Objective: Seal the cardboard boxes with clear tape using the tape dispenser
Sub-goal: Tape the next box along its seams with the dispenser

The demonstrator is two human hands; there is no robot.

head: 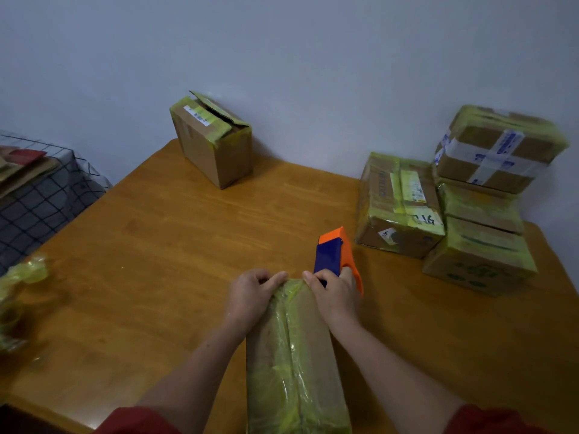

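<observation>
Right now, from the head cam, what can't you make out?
Head view only.
- Held box: near end cut off by the bottom edge.
- Tape dispenser: blade and roll hidden behind the right hand and the box's far end.
- Labels on the boxes at right: too small, blurred.
- Greenish clump at the left edge: blurred, cut off.

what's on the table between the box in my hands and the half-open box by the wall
Only bare wooden tabletop, seen in the head view, between the held box and the half-open box; the tape dispenser lies off to the right.
</observation>
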